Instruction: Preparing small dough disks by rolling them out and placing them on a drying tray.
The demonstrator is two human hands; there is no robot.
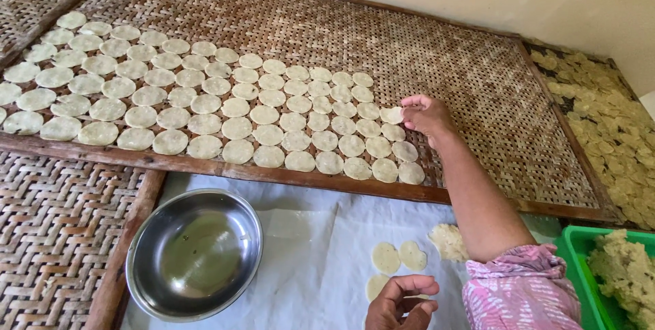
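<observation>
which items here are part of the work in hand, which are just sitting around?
In use: right hand setting a dough disc on the woven tray; left hand by loose discs on the white sheet.
Idle: steel bowl, green tub, side mat.

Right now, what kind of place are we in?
Probably a small home-style workshop making crackers by hand. The right hand sets a thin dough disc in rows on a woven bamboo drying rack; a green tub of dough and a steel bowl sit nearby.
</observation>
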